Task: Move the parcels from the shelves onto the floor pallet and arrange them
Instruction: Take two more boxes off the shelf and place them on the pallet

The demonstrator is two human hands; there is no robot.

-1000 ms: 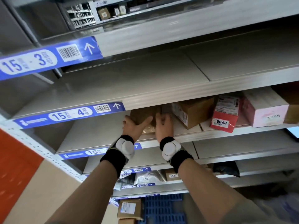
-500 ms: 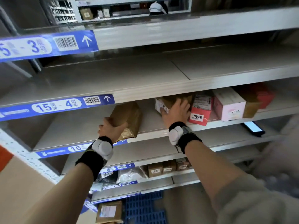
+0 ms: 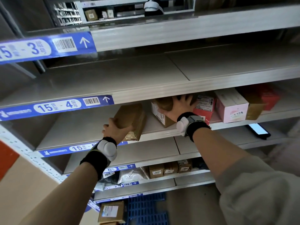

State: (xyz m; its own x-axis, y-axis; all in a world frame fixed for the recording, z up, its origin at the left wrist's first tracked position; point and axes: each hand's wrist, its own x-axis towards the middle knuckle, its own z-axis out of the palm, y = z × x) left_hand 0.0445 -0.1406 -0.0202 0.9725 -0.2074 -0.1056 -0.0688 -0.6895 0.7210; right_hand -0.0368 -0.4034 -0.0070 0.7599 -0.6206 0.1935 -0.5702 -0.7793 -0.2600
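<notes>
My left hand [image 3: 115, 129] grips the lower corner of a flat brown padded parcel [image 3: 132, 118], tilted up at the front edge of the shelf labelled 15-5 [image 3: 90, 133]. My right hand [image 3: 177, 108] is spread over a cardboard box [image 3: 159, 114] further right on the same shelf, fingers over its top. A red parcel [image 3: 205, 105], a pink-and-white box [image 3: 230, 105] and another brown box [image 3: 253, 103] stand to the right. The blue floor pallet [image 3: 146, 208] lies below, with a brown parcel [image 3: 112, 211] at its left edge.
Shelves 15-3 [image 3: 162, 34] and 15-4 [image 3: 113, 82] above hold nothing in view. A phone with a lit screen [image 3: 259, 129] lies on the shelf below right. Several small boxes [image 3: 170, 169] and grey bags [image 3: 129, 176] fill lower shelves. An orange wall [image 3: 6, 158] is at left.
My hands parted: the left pulled the padded parcel left to the shelf edge, the right reached over onto the cardboard box. The view shifted right.
</notes>
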